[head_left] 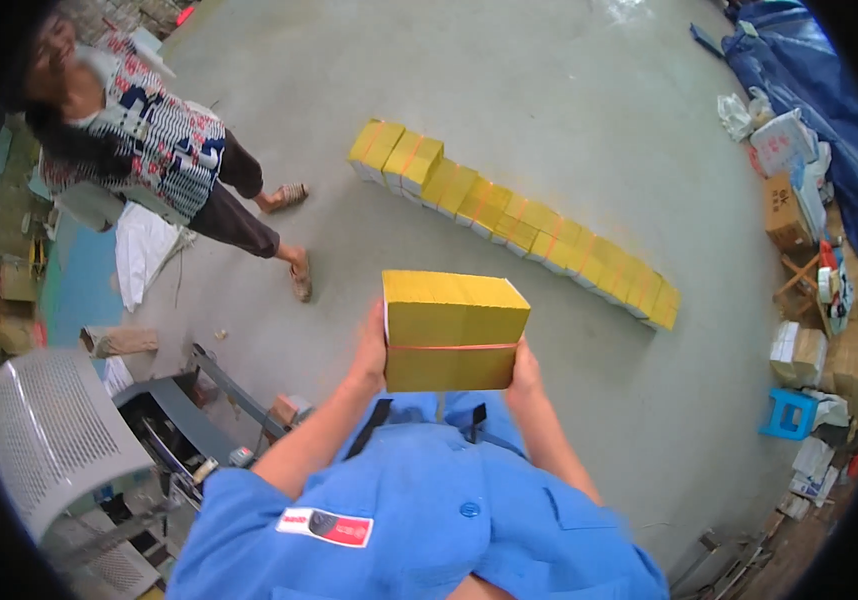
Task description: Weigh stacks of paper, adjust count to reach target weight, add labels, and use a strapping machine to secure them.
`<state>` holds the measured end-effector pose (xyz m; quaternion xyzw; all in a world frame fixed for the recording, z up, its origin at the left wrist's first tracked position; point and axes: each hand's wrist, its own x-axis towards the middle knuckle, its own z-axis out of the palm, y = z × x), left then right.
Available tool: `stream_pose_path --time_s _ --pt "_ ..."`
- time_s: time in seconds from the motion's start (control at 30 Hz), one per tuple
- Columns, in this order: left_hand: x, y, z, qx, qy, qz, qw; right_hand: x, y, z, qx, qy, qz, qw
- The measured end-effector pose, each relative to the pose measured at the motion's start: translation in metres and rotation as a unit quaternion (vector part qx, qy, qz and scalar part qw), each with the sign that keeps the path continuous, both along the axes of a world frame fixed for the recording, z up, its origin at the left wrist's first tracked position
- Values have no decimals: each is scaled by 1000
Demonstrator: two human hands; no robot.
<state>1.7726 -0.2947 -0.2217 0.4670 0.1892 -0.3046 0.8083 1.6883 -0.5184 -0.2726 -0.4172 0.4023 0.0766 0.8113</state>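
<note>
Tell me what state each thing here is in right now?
Yellow bundle: lifted, tied with a red band, gripped on both sides.
Left hand: pressed on the bundle's left side.
Right hand: pressed on its right side.
Row of yellow bundles: lying lined up on the floor.
Blue stool: upright.

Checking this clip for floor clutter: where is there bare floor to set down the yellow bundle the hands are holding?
The left hand and right hand grip the yellow bundle. Bare concrete floor lies beyond the row of yellow bundles, and also between that row and the held bundle. The right side is crowded with boxes and a blue stool; the machine fills the lower left.
</note>
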Motion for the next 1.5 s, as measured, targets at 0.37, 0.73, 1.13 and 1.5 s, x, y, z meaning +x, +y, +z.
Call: stream_pose_path --time_s 0.37,0.73,1.13,1.5 --pt "162 -3 -116 34 166 146 975 261 -40 -33 -161 95 271 944" --pt "303 -58 -297 -70 307 230 921 451 -82 -251 -335 125 437 825" --pt "419 -114 -524 -128 385 252 879 630 -111 -473 -417 42 519 745" --pt "420 -110 -516 -36 340 219 914 632 -85 -498 -542 47 547 636"
